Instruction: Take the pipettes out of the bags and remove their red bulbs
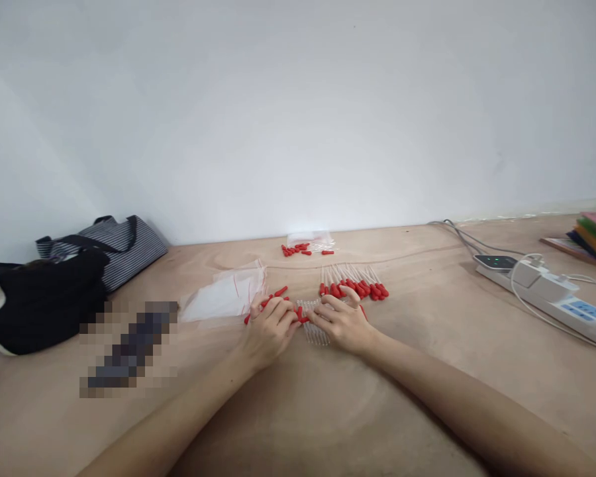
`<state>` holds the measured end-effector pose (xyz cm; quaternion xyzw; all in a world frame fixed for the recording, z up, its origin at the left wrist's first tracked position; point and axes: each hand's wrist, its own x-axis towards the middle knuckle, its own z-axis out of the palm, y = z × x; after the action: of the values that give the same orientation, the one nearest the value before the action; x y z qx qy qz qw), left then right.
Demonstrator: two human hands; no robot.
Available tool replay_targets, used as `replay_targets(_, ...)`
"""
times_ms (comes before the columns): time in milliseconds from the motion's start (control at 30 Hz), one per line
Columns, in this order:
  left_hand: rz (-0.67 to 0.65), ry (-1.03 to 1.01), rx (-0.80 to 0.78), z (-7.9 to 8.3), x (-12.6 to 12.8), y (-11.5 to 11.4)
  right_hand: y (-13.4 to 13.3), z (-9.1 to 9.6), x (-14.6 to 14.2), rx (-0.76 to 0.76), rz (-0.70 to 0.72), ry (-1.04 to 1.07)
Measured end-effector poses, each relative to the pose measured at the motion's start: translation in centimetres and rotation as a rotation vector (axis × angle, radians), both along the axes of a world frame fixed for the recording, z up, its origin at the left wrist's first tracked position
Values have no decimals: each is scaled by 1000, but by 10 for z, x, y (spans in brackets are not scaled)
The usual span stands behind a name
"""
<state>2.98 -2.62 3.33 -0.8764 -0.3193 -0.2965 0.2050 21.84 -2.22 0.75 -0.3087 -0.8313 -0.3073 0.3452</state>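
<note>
Both hands meet at the middle of the wooden table (pixel 328 411). My left hand (pixel 271 328) is curled, its fingers pinched on a small red rubber bulb (pixel 300 315). My right hand (pixel 345 324) is curled too, its fingertips resting on a row of clear glass tubes (pixel 314 330) that lie between the two hands. More loose red bulbs (pixel 278 293) lie just beyond my left hand. A fanned row of droppers with red bulbs (pixel 353 285) lies beyond my right hand.
Clear zip bags (pixel 226 295) lie left of the hands. Further back sits a small pile of red bulbs with a bag (pixel 308 245). Striped and black bags (pixel 69 278) stand at the left; a power strip with cables (pixel 546 291) and stacked books (pixel 593 235) at the right.
</note>
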Motion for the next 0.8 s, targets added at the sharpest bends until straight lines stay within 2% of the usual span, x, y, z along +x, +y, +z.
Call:
replay_targets(200, -5, -163, -25, -11, 10, 4, -2, -5, 2, -61, -37, 86)
replay_targets(333, 7, -184, -32, -17, 12, 6, -2, -6, 4, -98, -31, 33)
replay_targets(567, -44, -139, 122, -11, 10, 5, 1, -2, 8, -129, 8, -58)
replay_targets(800, -53, -101, 242, -5, 7, 6, 2, 8, 6, -228, 57, -6)
